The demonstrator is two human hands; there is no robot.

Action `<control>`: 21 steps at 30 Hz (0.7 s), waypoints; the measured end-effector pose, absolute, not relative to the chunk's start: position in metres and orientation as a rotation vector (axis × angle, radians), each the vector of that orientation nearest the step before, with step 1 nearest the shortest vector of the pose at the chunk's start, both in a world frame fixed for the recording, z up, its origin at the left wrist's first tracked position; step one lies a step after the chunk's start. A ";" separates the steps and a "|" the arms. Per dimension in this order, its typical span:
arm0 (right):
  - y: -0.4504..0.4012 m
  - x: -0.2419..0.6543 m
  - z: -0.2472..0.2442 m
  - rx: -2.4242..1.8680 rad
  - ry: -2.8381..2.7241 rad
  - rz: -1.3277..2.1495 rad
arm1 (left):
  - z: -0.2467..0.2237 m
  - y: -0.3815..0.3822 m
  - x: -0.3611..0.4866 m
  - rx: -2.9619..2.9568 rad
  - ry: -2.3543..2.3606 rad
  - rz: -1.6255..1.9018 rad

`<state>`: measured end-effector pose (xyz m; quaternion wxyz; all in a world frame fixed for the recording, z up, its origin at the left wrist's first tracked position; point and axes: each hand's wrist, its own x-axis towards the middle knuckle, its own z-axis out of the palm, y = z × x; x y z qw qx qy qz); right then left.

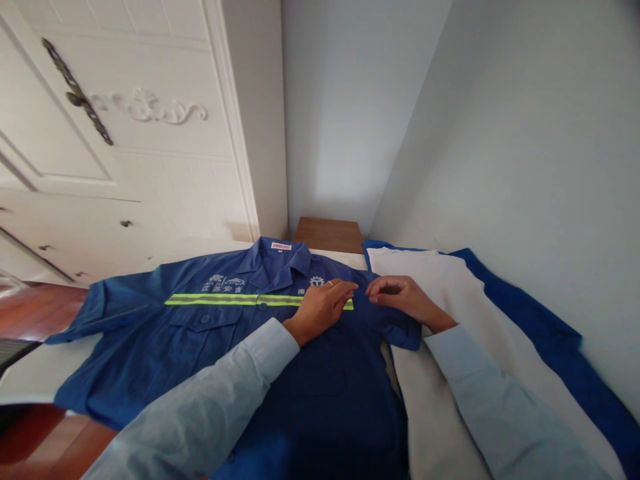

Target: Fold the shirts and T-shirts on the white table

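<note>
A dark blue short-sleeved work shirt [210,360] lies spread out, front side up, with a yellow-green and grey stripe across its chest. My left hand [323,308] is over the stripe's right end, its fingers pressed together and pointing right; whether cloth is between them is too small to tell. Just to the right, my right hand [400,297] is above the shirt's right-side sleeve, thumb and fingers curled into a pinch. What that pinch holds, if anything, cannot be made out. The two hands' fingertips are close but apart.
White cloth [430,273] over bright blue cloth [530,307] lies at the right, along the grey wall [540,147]. A white cabinet [175,167] stands at the back left. Behind the collar is a brown wooden block [329,235]. Reddish wooden floor [40,310] shows at the left.
</note>
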<state>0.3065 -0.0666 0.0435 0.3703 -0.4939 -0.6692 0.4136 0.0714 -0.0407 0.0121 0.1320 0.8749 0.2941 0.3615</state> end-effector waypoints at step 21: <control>-0.055 0.360 0.040 -1.795 -1.460 0.384 | 0.020 -0.043 0.071 2.252 0.972 1.257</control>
